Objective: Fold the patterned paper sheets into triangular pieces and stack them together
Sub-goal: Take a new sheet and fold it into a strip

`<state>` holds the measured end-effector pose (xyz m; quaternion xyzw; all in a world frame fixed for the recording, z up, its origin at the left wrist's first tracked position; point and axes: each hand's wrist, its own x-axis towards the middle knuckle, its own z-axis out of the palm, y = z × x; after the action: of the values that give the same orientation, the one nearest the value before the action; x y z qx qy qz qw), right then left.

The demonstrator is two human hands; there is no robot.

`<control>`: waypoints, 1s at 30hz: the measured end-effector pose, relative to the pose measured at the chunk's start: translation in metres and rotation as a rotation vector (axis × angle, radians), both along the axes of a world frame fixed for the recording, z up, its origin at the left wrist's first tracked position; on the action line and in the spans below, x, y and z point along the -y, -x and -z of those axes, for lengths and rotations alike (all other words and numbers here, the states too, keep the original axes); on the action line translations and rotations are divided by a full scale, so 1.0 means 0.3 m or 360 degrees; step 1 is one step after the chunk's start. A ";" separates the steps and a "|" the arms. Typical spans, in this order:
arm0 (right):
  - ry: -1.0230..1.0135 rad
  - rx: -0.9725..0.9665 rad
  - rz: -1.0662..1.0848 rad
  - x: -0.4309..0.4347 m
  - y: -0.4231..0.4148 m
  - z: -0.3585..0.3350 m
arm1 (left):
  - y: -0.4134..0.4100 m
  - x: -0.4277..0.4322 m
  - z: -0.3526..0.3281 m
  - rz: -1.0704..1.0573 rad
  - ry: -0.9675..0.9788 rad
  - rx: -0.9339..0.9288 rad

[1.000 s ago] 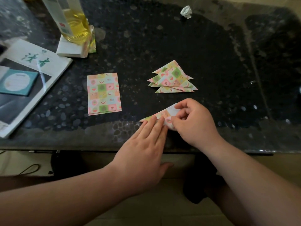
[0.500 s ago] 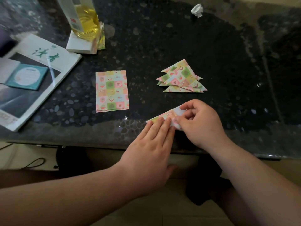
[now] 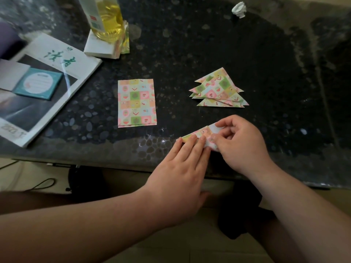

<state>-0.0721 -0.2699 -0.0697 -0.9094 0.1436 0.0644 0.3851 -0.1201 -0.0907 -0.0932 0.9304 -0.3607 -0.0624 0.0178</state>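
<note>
A patterned paper piece (image 3: 199, 134), partly folded into a narrow wedge, lies near the table's front edge. My left hand (image 3: 180, 173) presses its left part flat with straight fingers. My right hand (image 3: 240, 144) pinches the right end, where a white flap is turned up; much of that end is hidden under the fingers. Behind them lies a pile of folded triangles (image 3: 218, 90), overlapping one another. A small stack of flat rectangular patterned sheets (image 3: 136, 102) rests to the left.
On the dark pebble-patterned table (image 3: 190, 44), a magazine (image 3: 43, 86) with a teal notepad (image 3: 40, 83) on it lies at the left. A bottle of yellow liquid (image 3: 108, 19) stands on a white block at the back. A crumpled white scrap (image 3: 239, 9) sits far back.
Both hands stay on the piece. The right hand's fingers have shifted a little on the white flap. The camera view has drifted, moving the table objects in frame.
</note>
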 end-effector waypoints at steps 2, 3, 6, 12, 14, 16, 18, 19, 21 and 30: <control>-0.0003 -0.0005 0.0000 0.000 0.000 0.000 | -0.001 0.001 0.000 -0.0001 -0.0001 -0.0014; -0.0005 -0.0005 -0.0001 0.001 0.000 0.000 | -0.002 0.002 0.000 -0.0001 0.0001 -0.0021; -0.0022 0.0011 0.0001 0.002 0.001 -0.001 | -0.002 0.004 0.001 0.0000 0.0012 -0.0025; -0.0007 0.0010 0.0011 0.001 -0.001 -0.002 | 0.002 0.007 0.003 0.0006 0.0060 -0.0041; 0.0008 0.0006 0.0008 -0.002 -0.002 -0.006 | 0.000 0.006 0.003 0.0009 0.0055 -0.0041; 0.0014 -0.0001 0.0007 -0.004 -0.002 -0.008 | -0.002 0.005 -0.001 0.0005 0.0038 -0.0041; 0.0016 -0.0004 0.0004 -0.003 -0.002 -0.008 | -0.002 0.006 -0.003 0.0009 0.0047 -0.0047; 0.0018 -0.0003 0.0001 -0.003 -0.002 -0.008 | -0.002 0.006 -0.002 0.0010 0.0054 -0.0048; 0.0023 0.0001 -0.0005 -0.002 -0.002 -0.007 | -0.003 0.008 -0.006 0.0003 0.0059 -0.0038; 0.0016 0.0004 -0.0011 0.005 -0.004 -0.001 | -0.003 0.019 -0.009 -0.0024 -0.0008 -0.0054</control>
<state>-0.0710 -0.2715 -0.0694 -0.9118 0.1403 0.0638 0.3806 -0.1192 -0.0963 -0.0905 0.9320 -0.3532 -0.0790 0.0221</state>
